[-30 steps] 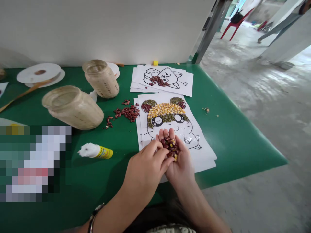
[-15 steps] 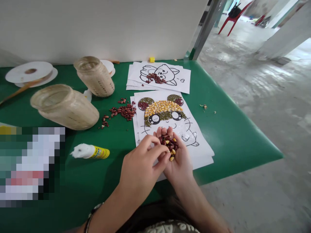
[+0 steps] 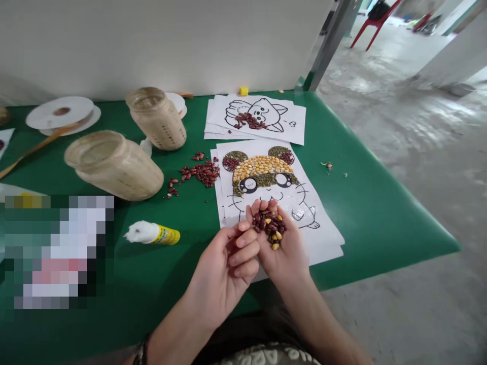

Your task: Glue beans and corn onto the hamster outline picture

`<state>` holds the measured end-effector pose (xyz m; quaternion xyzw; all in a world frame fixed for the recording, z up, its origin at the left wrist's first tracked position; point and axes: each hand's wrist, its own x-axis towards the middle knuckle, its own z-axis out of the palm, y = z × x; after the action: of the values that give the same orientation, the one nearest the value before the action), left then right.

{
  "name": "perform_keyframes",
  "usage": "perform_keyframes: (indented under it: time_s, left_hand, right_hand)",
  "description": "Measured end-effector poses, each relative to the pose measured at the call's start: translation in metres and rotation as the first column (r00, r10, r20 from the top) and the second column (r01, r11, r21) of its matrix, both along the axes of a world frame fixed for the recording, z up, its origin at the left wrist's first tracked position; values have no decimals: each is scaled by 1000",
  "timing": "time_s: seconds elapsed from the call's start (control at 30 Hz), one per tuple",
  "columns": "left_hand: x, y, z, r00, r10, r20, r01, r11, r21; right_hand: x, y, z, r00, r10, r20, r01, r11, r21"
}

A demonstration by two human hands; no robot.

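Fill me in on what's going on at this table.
A person's right hand cups dark red beans and a few yellow kernels above an animal drawing. Seeds cover the drawing's ears, the top of its head and the band around its eyes; its lower face and body show no seeds. The left hand is beside the right, fingers curled; whether it holds anything is unclear. A loose bean pile lies left of the drawing.

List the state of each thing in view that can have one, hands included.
Right hand: cupped palm-up, holding red beans and corn
Left hand: fingers curled, beside the right hand
Near drawing: partly filled with seeds
Far drawing: mostly bare, some beans on it
Bean pile: loose, spread out
Front jar: uncovered
Back jar: uncovered
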<state>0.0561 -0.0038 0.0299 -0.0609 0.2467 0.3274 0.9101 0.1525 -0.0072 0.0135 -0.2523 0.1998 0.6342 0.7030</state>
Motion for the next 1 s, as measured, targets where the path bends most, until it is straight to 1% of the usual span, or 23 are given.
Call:
perform_keyframes:
  time_s: [0.1, 0.2, 0.27, 0.3, 0.33, 0.37, 0.4, 0.43, 0.47, 0.5, 0.53, 0.57, 0.6, 0.63, 0.7, 0.73, 0.8, 0.9, 1.0]
  left_hand:
    - [-1, -1, 2, 996, 57, -63, -57, 998, 10]
    - [-2, 0, 3, 982, 49, -181, -35, 996, 77]
    - [-3, 0, 3, 961, 33, -275, 14, 986, 168]
    - [-4, 0, 4, 941, 36, -336, 49, 969, 242]
    - [-6, -1, 4, 911, 38, -410, 114, 934, 339]
    - [-8, -2, 4, 869, 33, -493, 223, 864, 451]
    - [-9, -2, 4, 815, 34, -579, 366, 744, 559]
    - [-11, -3, 4, 750, 56, -659, 516, 574, 636]
    - [-12, -3, 4, 683, 112, -722, 643, 377, 667]
    - [-13, -2, 4, 622, 193, -759, 735, 192, 650]
    - [-13, -2, 4, 567, 288, -771, 795, 50, 604]
    - [-12, -1, 3, 518, 385, -764, 838, -48, 544]
    - [-11, 0, 2, 467, 471, -748, 873, -116, 473]
    - [-9, 0, 1, 418, 537, -733, 904, -167, 394]
    - [-6, 1, -1, 349, 614, -709, 937, -237, 256]
    - [-5, 2, -1, 322, 638, -700, 946, -252, 206]
    - [-3, 2, -1, 286, 671, -685, 956, -250, 154]
    - [-1, 3, 1, 250, 707, -662, 965, -237, 111]
    - [0, 4, 4, 202, 688, -697, 974, -215, 70]
  right_hand:
    - [0, 0, 0, 1000, 14, -8, -14, 1000, 7]
    - [0, 0, 2, 999, 45, -13, -45, 999, -10]
    - [0, 0, 1, 999, 50, -5, -50, 999, -17]
    - [0, 0, 0, 999, 49, 3, -49, 999, -9]
    - [0, 0, -1, 999, 46, 13, -47, 999, 6]
    - [-1, 0, -3, 999, 42, 27, -43, 999, 25]
    - [-1, 0, -5, 998, 40, 41, -41, 998, 41]
    - [-2, 0, -6, 997, 40, 58, -43, 998, 55]
    - [-2, 0, -8, 996, 38, 76, -43, 997, 64]
    - [-2, 0, -8, 995, 38, 90, -44, 997, 67]
    - [-3, 0, -9, 994, 40, 100, -47, 997, 69]
    - [-3, 0, -9, 994, 40, 105, -48, 996, 71]
    - [-3, 0, -8, 994, 39, 105, -46, 996, 71]
    - [-3, 0, -8, 994, 40, 100, -46, 997, 68]
    - [-3, -1, -7, 995, 45, 85, -50, 997, 58]
    - [-3, -1, -7, 996, 47, 79, -52, 997, 56]
    - [-3, -1, -8, 995, 55, 81, -61, 995, 72]
    - [-2, -2, -10, 993, 64, 103, -75, 992, 101]
    - [-2, -2, -12, 991, 64, 113, -76, 992, 103]
